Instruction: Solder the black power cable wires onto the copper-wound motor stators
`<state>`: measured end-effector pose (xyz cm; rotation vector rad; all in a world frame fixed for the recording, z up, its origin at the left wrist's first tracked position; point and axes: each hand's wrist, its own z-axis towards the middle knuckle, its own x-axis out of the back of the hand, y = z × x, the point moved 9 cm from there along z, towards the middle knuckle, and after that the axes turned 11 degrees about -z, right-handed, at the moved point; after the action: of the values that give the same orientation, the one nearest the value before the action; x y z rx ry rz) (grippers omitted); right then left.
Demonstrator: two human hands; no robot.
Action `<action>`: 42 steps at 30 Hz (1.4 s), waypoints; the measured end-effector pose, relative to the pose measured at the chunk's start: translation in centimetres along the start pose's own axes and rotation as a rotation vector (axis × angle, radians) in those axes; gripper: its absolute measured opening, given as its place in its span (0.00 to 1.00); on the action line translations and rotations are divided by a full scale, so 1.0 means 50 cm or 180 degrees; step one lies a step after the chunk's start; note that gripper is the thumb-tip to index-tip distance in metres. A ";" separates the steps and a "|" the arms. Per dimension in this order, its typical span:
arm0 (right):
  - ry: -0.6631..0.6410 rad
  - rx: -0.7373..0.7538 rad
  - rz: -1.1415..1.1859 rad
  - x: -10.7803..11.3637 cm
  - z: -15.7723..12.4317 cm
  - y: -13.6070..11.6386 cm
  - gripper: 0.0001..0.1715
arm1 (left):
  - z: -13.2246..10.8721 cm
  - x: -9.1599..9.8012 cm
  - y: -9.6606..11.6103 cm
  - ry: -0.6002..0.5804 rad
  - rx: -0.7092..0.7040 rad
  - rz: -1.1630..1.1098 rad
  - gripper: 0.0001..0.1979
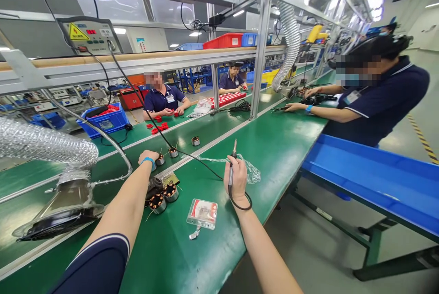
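Note:
My right hand (237,176) is closed around a soldering iron (231,173), its metal tip pointing up and its black cord looping past my wrist. My left hand (148,156) reaches over the far strip of the bench, fingers curled beside a motor stator (160,160); what the fingertips hold is hidden. Further along that strip stand another stator (173,152) and a lone stator (195,141). Nearer to me, two stators with copper windings, a left one (157,203) and a right one (170,191), sit by a dark soldering stand (155,187) and a yellowish sponge (171,179).
A badge holder (202,214) and crumpled clear plastic (253,171) lie on the green bench (219,257). A fume hood (60,207) with a foil duct stands left. A soldering station (91,35) sits on the shelf. Co-workers sit opposite and at right, beside a blue chute (370,166).

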<state>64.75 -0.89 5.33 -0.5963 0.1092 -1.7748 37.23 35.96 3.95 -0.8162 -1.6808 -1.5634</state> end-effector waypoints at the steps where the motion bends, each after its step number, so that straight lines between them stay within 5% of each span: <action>1: 0.0002 -0.0015 -0.0087 -0.002 0.001 0.004 0.17 | -0.003 0.004 -0.005 0.0030 0.0046 -0.0002 0.24; 7: -0.0316 -0.0753 -0.1023 -0.035 -0.003 0.092 0.21 | -0.040 0.029 -0.004 0.0176 0.0118 -0.0032 0.23; 13: -0.0886 -0.1315 -0.1498 -0.067 -0.025 0.144 0.28 | -0.093 0.091 0.073 0.0150 -0.0396 -0.0090 0.20; 17: -0.1080 -0.1270 -0.1434 -0.071 -0.025 0.136 0.29 | -0.167 0.141 0.140 -0.0023 -0.1062 -0.0122 0.18; 20: -0.1123 -0.1181 -0.1191 -0.075 -0.024 0.129 0.32 | -0.256 0.177 0.149 -0.0120 -0.1487 -0.0113 0.20; 23: -0.1134 -0.1115 -0.1068 -0.082 -0.025 0.128 0.34 | -0.368 0.181 0.104 -0.0627 -0.1877 -0.0133 0.20; 27: -0.0625 -0.0929 -0.0505 -0.071 -0.016 0.115 0.31 | -0.492 0.144 -0.036 -0.1333 -0.1770 -0.0050 0.18; 31: 0.0331 -0.0917 -0.0017 -0.011 -0.001 0.109 0.22 | -0.547 0.095 -0.153 -0.1424 -0.1659 0.0242 0.16; 34: 0.0895 -0.1081 -0.0035 0.040 0.003 0.114 0.21 | -0.559 0.063 -0.188 -0.1355 -0.1687 0.0508 0.16; 38: 0.1173 -0.1029 -0.0065 0.069 0.006 0.108 0.20 | -0.560 0.046 -0.141 -0.1476 -0.2124 0.0997 0.15; 42: 0.1138 -0.0816 -0.0060 0.061 0.007 0.095 0.19 | -0.474 0.083 0.001 -0.1152 -0.2431 0.0738 0.12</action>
<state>68.54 -5.05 4.87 -0.4549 0.5858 -1.8853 36.58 12.29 8.27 -1.6962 -1.1166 -1.9843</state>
